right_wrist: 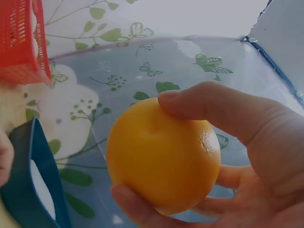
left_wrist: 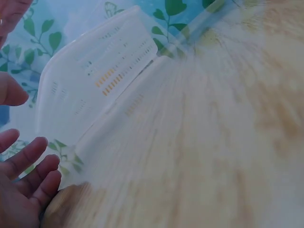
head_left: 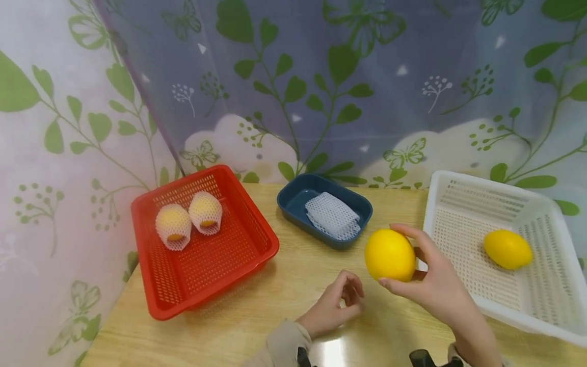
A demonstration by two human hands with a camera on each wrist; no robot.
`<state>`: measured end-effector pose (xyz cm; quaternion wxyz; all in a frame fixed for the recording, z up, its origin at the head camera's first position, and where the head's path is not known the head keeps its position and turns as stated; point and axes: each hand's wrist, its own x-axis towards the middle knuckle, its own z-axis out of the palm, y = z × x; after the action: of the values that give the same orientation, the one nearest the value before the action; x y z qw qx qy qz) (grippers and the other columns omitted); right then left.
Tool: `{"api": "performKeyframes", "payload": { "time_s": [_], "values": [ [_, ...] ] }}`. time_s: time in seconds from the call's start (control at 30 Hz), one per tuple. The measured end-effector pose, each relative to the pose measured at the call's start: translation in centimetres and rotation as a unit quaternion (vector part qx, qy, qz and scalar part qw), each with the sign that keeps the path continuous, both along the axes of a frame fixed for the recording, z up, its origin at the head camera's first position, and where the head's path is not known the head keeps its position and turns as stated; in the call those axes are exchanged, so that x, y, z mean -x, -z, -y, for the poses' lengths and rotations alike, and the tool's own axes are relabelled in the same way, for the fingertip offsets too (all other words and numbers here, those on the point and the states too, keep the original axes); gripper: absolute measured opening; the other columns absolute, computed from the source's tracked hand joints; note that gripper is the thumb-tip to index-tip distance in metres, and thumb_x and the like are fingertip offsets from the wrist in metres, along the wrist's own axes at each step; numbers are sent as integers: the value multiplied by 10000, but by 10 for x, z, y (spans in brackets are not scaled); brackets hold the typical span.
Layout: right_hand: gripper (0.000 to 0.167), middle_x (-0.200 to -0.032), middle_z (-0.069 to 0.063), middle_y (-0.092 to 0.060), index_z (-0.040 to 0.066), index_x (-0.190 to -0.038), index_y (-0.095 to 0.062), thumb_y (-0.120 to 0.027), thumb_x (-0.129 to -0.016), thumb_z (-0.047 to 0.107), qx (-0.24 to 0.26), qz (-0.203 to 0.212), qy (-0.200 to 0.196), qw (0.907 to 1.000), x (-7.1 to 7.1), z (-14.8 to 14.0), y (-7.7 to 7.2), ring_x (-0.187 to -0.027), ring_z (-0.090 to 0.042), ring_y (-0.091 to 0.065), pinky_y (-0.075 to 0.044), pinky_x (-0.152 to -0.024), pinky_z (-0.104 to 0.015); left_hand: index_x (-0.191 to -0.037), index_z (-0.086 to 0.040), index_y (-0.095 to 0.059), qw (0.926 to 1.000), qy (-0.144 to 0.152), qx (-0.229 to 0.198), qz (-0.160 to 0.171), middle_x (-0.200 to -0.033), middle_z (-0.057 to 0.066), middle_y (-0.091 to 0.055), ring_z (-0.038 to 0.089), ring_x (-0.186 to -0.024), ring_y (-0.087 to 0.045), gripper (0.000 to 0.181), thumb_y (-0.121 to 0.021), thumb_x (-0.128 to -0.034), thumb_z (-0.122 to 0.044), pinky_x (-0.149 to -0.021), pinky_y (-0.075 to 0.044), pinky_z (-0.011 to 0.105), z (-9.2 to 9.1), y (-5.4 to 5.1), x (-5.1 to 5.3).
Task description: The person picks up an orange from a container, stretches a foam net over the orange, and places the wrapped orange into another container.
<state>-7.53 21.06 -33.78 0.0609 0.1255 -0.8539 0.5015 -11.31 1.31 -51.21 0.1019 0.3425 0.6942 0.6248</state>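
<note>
The left hand point(head_left: 332, 306), its fingers loosely bent and holding nothing, hovers low over the near middle of the table point(head_left: 238, 326). To its right, the yellow fruit point(head_left: 390, 255) is held up above the table, between the middle and the right side, gripped by the fingers and thumb of the right hand point(head_left: 428, 280), which are spread to its width. The fruit looks nearly round, so its long axis cannot be told with certainty; a shallow dimple on its skin faces the right wrist camera.

The table is pale wood with visible grain; its left edge slants toward the viewer, and its far edge meets a leaf-and-butterfly cloth point(head_left: 293, 102), whitish on the left and blue-violet behind.

At the far left corner, a red basket point(head_left: 229, 272) holds two fruits in foam nets point(head_left: 173, 227), side by side and touching near its left wall. By the middle of the far edge, a dark blue tray point(head_left: 293, 199) holds white foam nets point(head_left: 333, 214). Along the right side, a white basket point(head_left: 477, 280) holds a lemon-shaped fruit point(head_left: 508, 248), long axis slanting down to the right; the right hand and wrist hide part of the white basket's left rim
</note>
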Motion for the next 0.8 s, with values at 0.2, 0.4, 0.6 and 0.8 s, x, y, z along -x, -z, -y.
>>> {"api": "performKeyframes", "payload": {
  "time_s": [0.2, 0.4, 0.6, 0.8],
  "values": [
    [870, -1457, -79, -429, 156, -1437, -452, -888, -695, 30, 430, 158, -297, 9985, 6, 6, 18, -1115, -355, -548, -574, -749, -310, -1348, -124, -313, 9999, 96, -41, 109, -1121, 157, -596, 214, -872, -583, 624, -676, -863, 27, -809, -514, 285, 1, 1, 4],
    [848, -1444, -88, -443, 139, -1413, -470, -895, -686, 40, 844, 382, -606, 9938, 11, 12, 49, -1093, -294, -570, -576, -756, -339, -1490, -279, -104, 9987, 202, -169, 432, -1217, 37, -597, 159, -956, -587, 950, -757, -834, -70, -869, -489, 282, 3, 3, 2],
    [854, -1409, -128, -460, 76, -1417, -442, -876, -688, -15, 1471, 644, -943, 9825, 17, 16, 82, -1085, -222, -592, -577, -785, -372, -1497, -292, -76, 9932, 225, -753, 854, -1444, 15, -453, 151, -1201, -530, 1014, -787, -808, -69, -1052, -394, 305, 3, 4, -2],
    [836, -1411, -154, -404, 52, -1410, -405, -843, -706, -51, 2051, 945, -1436, 9635, 23, 18, 112, -1102, -315, -562, -571, -801, -409, -1496, -283, -185, 9925, -391, -808, 830, -1465, 17, -403, 181, -1253, -483, 992, -823, -763, -83, -1103, -339, 336, 2, 4, -4]
  ]
}}
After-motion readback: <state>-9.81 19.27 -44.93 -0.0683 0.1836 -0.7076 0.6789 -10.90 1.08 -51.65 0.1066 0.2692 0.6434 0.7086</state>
